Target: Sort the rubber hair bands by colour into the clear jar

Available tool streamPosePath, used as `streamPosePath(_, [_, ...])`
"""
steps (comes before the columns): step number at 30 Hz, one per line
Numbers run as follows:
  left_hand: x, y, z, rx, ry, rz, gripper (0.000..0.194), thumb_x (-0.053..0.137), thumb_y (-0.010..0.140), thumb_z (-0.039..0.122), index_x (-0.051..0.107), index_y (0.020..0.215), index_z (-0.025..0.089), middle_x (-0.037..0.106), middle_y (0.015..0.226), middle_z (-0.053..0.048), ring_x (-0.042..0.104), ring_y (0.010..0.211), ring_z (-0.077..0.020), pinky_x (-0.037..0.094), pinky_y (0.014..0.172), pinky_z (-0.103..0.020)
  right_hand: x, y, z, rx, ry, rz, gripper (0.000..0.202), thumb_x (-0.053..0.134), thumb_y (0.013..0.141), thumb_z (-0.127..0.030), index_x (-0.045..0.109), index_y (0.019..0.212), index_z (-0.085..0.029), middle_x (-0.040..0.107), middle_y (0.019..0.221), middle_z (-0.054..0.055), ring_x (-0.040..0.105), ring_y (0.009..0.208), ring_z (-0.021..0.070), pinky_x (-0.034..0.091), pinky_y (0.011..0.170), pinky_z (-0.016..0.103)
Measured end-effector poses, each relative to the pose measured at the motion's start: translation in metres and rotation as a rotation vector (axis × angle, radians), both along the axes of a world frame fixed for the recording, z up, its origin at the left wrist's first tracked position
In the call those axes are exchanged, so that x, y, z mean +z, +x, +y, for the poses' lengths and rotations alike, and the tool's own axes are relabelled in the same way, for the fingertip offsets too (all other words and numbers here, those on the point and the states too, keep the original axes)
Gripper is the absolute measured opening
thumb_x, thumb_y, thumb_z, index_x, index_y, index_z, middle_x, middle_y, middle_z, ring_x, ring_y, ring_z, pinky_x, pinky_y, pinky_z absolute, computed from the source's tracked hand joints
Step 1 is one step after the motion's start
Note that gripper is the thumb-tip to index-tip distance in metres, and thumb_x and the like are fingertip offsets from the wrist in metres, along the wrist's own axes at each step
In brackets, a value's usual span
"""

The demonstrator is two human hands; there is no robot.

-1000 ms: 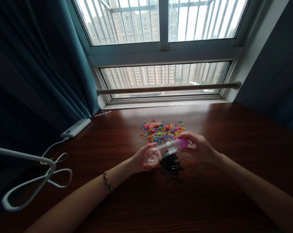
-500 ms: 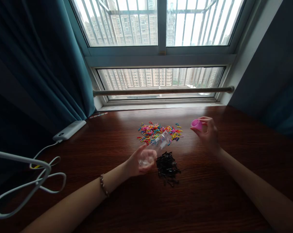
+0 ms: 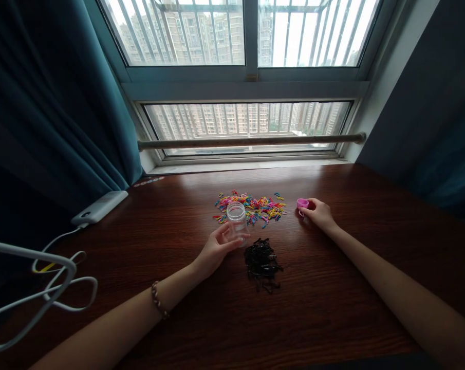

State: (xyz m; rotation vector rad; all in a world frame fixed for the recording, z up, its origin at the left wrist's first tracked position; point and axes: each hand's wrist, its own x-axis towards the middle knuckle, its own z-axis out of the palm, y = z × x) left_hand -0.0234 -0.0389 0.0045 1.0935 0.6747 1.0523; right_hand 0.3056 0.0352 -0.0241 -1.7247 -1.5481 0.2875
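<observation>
My left hand [image 3: 214,250] is closed around the lower part of a clear plastic jar [image 3: 237,220], which stands roughly upright with its open mouth facing up. Behind the jar spreads a pile of small colourful loops [image 3: 257,206], possibly hair ties, and the jar hides part of it. Just right of my left hand lies a heap of thin black pieces [image 3: 263,261], too small to make out exactly. Farther right, my right hand [image 3: 320,214] pinches a pink cap [image 3: 302,203] by its side, low over the tabletop.
The brown wooden table [image 3: 332,308] reaches back to a barred window. At the left lies a white power bank [image 3: 100,208] with a white cable [image 3: 68,280]. A blue curtain [image 3: 81,103] hangs beside it, and a metal rail [image 3: 251,141] crosses the lower window.
The jar has gone from tilted to upright, with its open mouth now on top. My right hand has lowered the pink cap toward the table. The camera view has shifted slightly.
</observation>
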Motion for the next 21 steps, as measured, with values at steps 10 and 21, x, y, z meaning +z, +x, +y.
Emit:
streamPosePath(10, [-0.003, 0.001, -0.002, -0.041, 0.060, 0.094, 0.045, 0.071, 0.064, 0.021, 0.053, 0.104, 0.013, 0.061, 0.099, -0.009, 0.061, 0.088, -0.0220, 0.045, 0.085, -0.037, -0.009, -0.007, 0.000, -0.112, 0.136, -0.144, 0.056, 0.065, 0.060, -0.035, 0.053, 0.107, -0.007, 0.053, 0.108, 0.019, 0.049, 0.101, 0.0319, 0.036, 0.087, 0.046])
streamPosePath(21, [0.011, 0.029, -0.005, 0.061, 0.424, 0.362, 0.048, 0.069, 0.065, 0.027, 0.052, 0.109, 0.015, 0.059, 0.103, -0.010, 0.059, 0.089, -0.0198, 0.046, 0.080, -0.031, 0.048, -0.111, -0.092, 0.666, 0.253, 0.174, 0.056, 0.064, 0.070, -0.039, 0.045, 0.118, -0.018, 0.055, 0.114, 0.010, 0.051, 0.104, 0.0232, 0.044, 0.085, 0.037])
